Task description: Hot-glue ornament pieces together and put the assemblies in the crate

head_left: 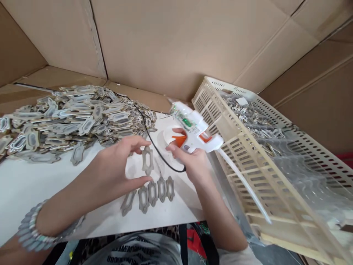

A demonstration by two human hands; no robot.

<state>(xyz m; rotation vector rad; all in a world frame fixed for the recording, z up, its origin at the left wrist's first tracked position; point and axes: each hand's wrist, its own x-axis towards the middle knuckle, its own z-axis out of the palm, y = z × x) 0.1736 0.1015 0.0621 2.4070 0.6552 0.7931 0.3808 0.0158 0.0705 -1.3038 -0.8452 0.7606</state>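
Two bare hands show on my feed. I see the right hand point(193, 162) wrapped around the handle of a white glue gun point(190, 121), a finger by its orange trigger point(179, 140). The left hand point(111, 162) spans a small metal plate point(148, 169), a fingertip at its far end and the thumb just beside its near end. I cannot tell whether finger and thumb clamp it, or whether it is off the white table point(182, 211).

What I read most closely is this: the small metal plate is to the near left of the glue gun, its long axis running toward and away from the wearer, while the nozzle point(168, 98) points far left, away from it. The left hand is the nearer one.

On the near side of the glue gun, four similar plates point(156, 193) lie in a row, with a slanted plate point(127, 204) at the row's left. A black cord point(145, 125) loops left of the gun, toward a heap of plates point(82, 117) well to its left. Right of the gun I see a beige basket point(234, 127), with a glue stick point(245, 181) trailing before it; behind the gun, cardboard point(176, 48).
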